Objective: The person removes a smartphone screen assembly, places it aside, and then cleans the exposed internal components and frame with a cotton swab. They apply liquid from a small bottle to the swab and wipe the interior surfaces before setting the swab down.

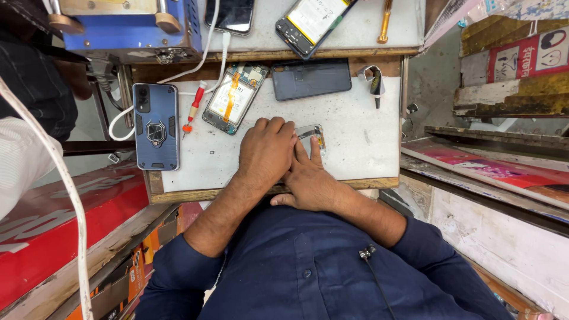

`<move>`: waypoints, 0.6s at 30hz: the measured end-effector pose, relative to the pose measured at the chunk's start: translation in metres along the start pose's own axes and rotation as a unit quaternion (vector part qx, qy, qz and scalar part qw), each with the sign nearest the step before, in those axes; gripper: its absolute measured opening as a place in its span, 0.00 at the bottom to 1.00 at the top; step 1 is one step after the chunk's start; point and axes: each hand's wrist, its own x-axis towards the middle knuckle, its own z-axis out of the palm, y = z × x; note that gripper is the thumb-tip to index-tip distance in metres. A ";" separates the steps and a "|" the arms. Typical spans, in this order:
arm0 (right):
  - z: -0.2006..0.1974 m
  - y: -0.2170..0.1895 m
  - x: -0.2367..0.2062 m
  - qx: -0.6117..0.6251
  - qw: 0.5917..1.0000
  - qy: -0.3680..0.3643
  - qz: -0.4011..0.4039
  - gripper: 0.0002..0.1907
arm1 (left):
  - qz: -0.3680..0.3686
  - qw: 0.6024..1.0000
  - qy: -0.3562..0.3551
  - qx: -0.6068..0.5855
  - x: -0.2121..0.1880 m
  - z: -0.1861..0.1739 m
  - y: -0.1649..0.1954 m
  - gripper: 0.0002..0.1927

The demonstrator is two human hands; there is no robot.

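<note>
Both hands rest together on a small clear-and-silver phone part [312,135] near the front edge of the white work surface [355,142]. The left hand [267,155] lies curled, knuckles up, over the part's left end; whether its fingers pinch anything cannot be told. The right hand [308,181] lies flat, 2 fingers extended onto the part, pressing rather than clamping.

To do this step well, keep the part flat under even finger pressure and both wrists braced on the wooden front edge [367,182].

Just beyond the left hand lies an opened phone [232,98] with an orange flex strip. A red-handled screwdriver [194,108] and a blue cased phone [155,126] lie farther left. A dark back cover [311,79] lies beyond the grip, and tweezers [376,84] beyond and right. A white cable [204,56] crosses the far left corner.
</note>
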 end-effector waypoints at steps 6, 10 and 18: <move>-0.009 -0.001 -0.009 0.087 0.994 0.067 -0.015 0.36 | 0.017 0.997 -0.058 0.043 0.004 -0.001 -0.005 0.22; -0.009 0.002 -0.028 0.151 0.961 0.219 -0.077 0.19 | 0.000 0.997 -0.065 0.034 0.004 -0.005 -0.005 0.19; -0.008 0.031 -0.077 0.244 0.872 0.424 -0.019 0.11 | 0.003 0.994 -0.094 0.060 0.005 -0.008 0.005 0.20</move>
